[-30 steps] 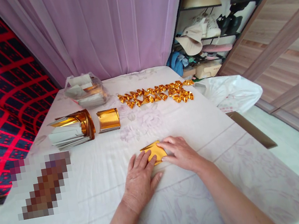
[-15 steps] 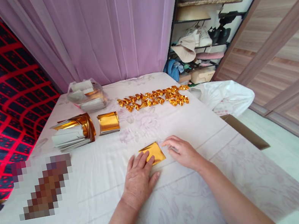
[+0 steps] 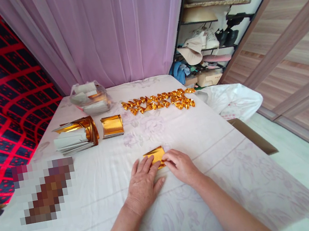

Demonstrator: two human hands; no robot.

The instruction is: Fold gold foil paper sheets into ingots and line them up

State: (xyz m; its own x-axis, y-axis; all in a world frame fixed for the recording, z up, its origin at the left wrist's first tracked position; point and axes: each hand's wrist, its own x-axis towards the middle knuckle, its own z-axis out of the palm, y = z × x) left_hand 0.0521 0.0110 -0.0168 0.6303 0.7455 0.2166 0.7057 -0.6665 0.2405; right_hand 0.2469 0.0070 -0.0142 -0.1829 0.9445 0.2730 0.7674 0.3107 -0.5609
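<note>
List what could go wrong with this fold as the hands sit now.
1. The gold foil sheet looks slick, and the left hand pins only its near edge, so it may slide on the tablecloth and crease crooked.
2. The right hand covers the sheet's right corner, so a misaligned edge could go unseen.
3. Hard pressing might tear the thin foil.

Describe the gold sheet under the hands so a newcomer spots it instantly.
On the white table, near its front edge, both hands press one gold sheet. Unlike the folded gold pieces rowed at the back, it lies flat and alone.
</note>
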